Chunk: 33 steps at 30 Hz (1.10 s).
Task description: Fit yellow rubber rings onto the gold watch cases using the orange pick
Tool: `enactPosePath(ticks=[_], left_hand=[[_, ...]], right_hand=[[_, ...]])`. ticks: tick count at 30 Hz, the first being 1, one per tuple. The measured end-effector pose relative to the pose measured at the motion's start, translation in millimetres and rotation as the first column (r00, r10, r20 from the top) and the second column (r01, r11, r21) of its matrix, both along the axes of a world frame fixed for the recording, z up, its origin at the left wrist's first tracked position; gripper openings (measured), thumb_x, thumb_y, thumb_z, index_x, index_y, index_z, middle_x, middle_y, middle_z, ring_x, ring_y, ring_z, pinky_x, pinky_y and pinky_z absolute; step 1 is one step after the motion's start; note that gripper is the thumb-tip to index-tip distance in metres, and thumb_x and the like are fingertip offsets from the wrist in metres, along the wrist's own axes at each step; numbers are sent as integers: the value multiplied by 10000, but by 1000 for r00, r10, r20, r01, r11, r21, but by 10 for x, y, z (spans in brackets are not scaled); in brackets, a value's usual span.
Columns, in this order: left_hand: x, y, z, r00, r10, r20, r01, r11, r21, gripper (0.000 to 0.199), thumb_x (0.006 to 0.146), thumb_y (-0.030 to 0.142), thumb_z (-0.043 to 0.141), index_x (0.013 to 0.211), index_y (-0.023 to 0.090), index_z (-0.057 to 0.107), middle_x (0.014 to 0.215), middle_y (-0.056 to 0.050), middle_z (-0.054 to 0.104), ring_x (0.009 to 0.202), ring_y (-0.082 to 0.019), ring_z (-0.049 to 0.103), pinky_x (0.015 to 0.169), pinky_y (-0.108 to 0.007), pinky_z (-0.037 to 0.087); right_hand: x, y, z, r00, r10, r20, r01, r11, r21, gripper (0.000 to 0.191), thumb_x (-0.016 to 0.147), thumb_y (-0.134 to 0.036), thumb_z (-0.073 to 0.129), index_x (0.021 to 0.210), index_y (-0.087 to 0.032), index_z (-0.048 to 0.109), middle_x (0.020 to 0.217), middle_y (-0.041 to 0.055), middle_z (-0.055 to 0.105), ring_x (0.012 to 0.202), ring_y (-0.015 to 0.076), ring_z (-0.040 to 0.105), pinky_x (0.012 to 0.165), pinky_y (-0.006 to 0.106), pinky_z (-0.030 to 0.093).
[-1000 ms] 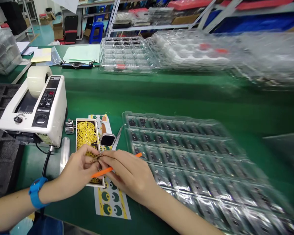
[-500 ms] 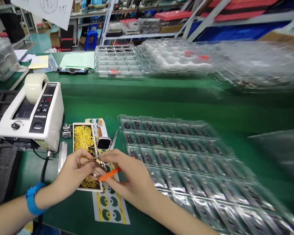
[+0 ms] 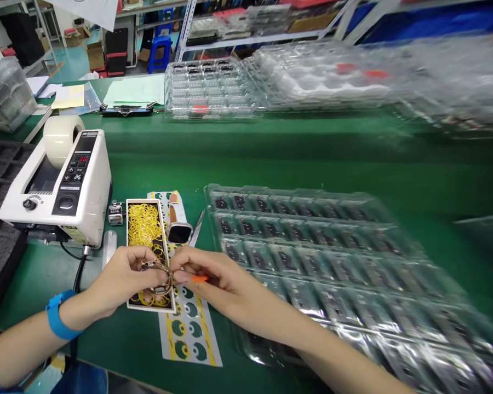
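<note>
My left hand (image 3: 119,279) pinches a small gold-coloured metal ring part (image 3: 163,287) between thumb and fingers. At its right side, the fingertips of my right hand (image 3: 213,276) meet the ring, closed around a slim orange tool (image 3: 199,278) whose kind I cannot make out. Both hands hover over the lower part of a white-rimmed box (image 3: 127,241) full of yellow rings (image 3: 143,221). Beneath and beside the box lies a sheet of yellow-and-white die-cut stickers (image 3: 191,328). A smartwatch (image 3: 179,233) rests on the sheet's upper part, with a metal blade-like tool (image 3: 198,229) beside it.
A white tape dispenser (image 3: 88,175) stands at left, near a tally counter (image 3: 115,213) and a silver oblong piece (image 3: 109,246). On the right, a clear compartment tray (image 3: 213,213) holds dark parts. Stacked clear trays (image 3: 209,90) and a clipboard (image 3: 133,93) line the back.
The view has shifted slightly, so the bench appears higher and further right. The ring part now shows its open round side, and the orange tool has swung to nearly level in my right hand.
</note>
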<state>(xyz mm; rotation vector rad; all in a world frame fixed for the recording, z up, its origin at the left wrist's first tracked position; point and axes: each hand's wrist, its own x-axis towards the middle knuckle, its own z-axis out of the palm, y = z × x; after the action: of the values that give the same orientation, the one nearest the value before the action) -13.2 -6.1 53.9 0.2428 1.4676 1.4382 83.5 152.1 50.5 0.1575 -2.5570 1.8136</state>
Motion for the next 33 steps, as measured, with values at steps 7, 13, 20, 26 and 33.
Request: enactPosePath(ticks=[7, 13, 20, 26, 33], left_hand=[[23, 6, 3, 997, -18, -72, 13, 998, -58, 238, 595, 271, 724, 611, 160, 514, 474, 54, 476, 390, -62, 396, 371, -171, 278], [13, 22, -30, 994, 36, -101, -34, 999, 22, 227, 616, 280, 741, 630, 152, 554, 527, 50, 480, 441, -61, 361, 423, -200, 274], [4, 11, -43, 994, 30, -100, -24, 998, 60, 246, 636, 309, 752, 652, 142, 572, 574, 37, 481, 499, -74, 350, 472, -222, 259], [16, -2, -92, 987, -3, -159, 3, 1000, -1, 323, 655, 384, 732, 605, 153, 513, 548, 42, 421, 499, -80, 346, 470, -234, 229], [38, 15, -102, 999, 42, -19, -41, 998, 44, 357, 594, 364, 817, 743, 133, 589, 589, 29, 530, 462, -67, 418, 439, -200, 319]], right_hand=[[1, -61, 10, 1000, 22, -11, -21, 996, 83, 222, 935, -192, 360, 717, -208, 403, 620, -41, 394, 527, 104, 325, 459, 233, 267], [-34, -73, -101, 995, -4, 96, 9, 999, -52, 332, 974, -329, 323, 668, -211, 369, 603, -34, 385, 531, 109, 357, 481, 237, 345], [-46, -65, -76, 982, -81, 173, 97, 991, -87, 375, 911, -462, 427, 643, -203, 383, 601, -42, 357, 532, 104, 331, 474, 234, 317], [-37, -121, -65, 970, -145, 197, 171, 978, -123, 348, 847, -409, 506, 600, -204, 373, 528, -73, 288, 475, 84, 229, 418, 214, 217], [-27, -153, -49, 961, -208, 180, 226, 970, -89, 279, 807, -341, 519, 587, -199, 421, 507, -63, 335, 460, 83, 273, 409, 212, 222]])
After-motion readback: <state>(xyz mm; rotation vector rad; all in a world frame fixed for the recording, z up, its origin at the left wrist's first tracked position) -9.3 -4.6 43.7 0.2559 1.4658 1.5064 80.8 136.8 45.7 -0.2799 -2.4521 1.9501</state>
